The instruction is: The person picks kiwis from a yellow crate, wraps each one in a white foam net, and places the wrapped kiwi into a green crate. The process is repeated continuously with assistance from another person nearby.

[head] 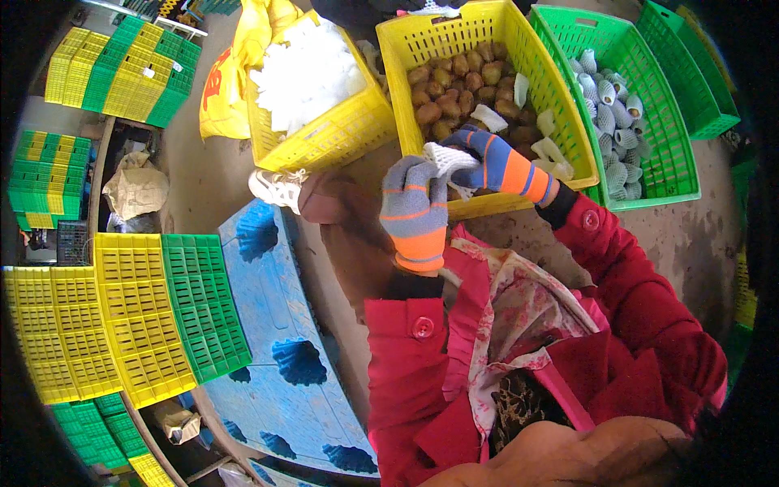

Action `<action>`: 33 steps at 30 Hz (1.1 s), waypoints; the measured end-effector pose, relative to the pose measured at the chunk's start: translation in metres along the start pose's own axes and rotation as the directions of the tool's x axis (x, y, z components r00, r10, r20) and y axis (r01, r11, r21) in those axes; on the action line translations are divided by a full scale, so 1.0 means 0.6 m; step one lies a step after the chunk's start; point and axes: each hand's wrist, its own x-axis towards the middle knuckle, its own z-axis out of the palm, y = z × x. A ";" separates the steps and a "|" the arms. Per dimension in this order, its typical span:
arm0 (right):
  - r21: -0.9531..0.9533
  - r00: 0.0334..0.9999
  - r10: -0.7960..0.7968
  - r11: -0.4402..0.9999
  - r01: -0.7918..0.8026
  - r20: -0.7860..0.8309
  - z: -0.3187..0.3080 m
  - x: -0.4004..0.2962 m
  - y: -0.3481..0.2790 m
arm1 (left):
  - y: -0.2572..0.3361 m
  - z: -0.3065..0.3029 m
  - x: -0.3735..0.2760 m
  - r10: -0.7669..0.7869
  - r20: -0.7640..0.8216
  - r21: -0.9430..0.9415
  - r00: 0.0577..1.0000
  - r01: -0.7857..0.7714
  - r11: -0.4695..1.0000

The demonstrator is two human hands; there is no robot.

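Note:
My left hand, in a grey and orange knit glove, grips one side of a white foam net sleeve. At its other side, my right hand, in a blue and orange glove, holds the same sleeve; whether a fruit is inside cannot be told. Both hands are over the near edge of a yellow plastic crate of brown kiwifruit, where several loose foam sleeves lie on the fruit. Right of it, a green crate holds fruit in foam nets.
A yellow crate heaped with white foam sleeves stands left, beside a yellow sack. A blue plastic pallet lies at lower left, near stacked yellow and green crates. Another green crate stands far right.

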 end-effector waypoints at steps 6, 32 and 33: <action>-0.074 0.981 -0.173 0.981 0.180 0.086 -0.015 -0.005 -0.037 | -0.014 0.010 0.002 -0.181 0.391 -0.557 0.902 0.389 0.734; 0.409 0.963 -0.143 0.884 0.228 -0.227 -0.053 -0.023 -0.044 | 0.013 -0.026 0.002 -0.216 0.774 -0.505 0.595 0.786 0.357; 0.489 0.977 -0.026 0.863 0.129 -0.211 -0.060 -0.013 -0.029 | 0.018 -0.029 0.002 -0.187 0.783 -0.517 0.594 0.788 0.334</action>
